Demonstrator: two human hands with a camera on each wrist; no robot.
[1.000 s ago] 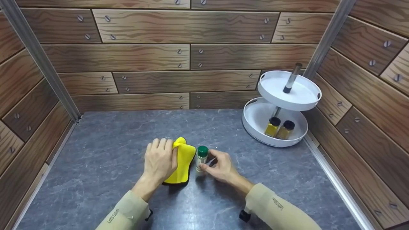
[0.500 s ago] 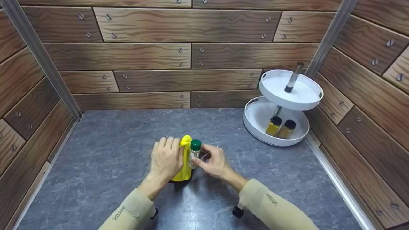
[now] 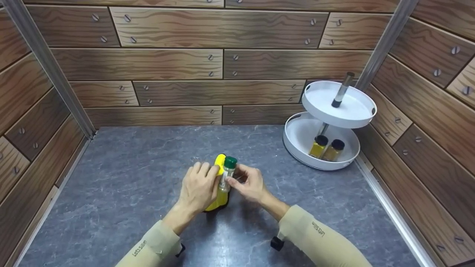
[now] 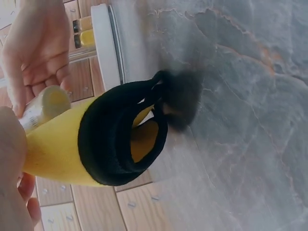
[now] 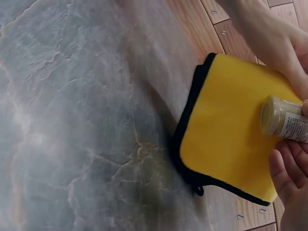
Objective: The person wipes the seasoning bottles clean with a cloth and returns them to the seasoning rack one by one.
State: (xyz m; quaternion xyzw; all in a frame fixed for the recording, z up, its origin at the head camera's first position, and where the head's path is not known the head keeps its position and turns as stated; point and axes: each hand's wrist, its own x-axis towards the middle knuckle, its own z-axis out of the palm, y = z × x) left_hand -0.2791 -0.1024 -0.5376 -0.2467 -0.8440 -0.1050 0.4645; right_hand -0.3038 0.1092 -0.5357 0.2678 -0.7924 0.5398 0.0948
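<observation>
My left hand (image 3: 198, 187) grips a folded yellow cloth (image 5: 231, 130) with black edging, which hangs down from the fingers. Against the cloth stands a small glass spice jar (image 3: 227, 174) with a green lid and a printed label, slightly tilted. My right hand (image 3: 250, 183) pinches that jar between thumb and fingers from the right side. In the right wrist view the jar's base and label (image 5: 294, 126) lie in front of the cloth. From the left wrist view, the cloth's lower end curls open above the tabletop.
A white two-tier round tray (image 3: 339, 122) stands at the back right. Two dark-capped jars of yellow (image 3: 317, 149) and brownish (image 3: 331, 152) contents lean in its lower tier. Wood-patterned walls enclose the grey marbled table (image 3: 148, 148) on three sides.
The left hand and cloth have moved right and slightly up to meet the jar. The jar has been raised and shifted a little left, and now touches the cloth.
</observation>
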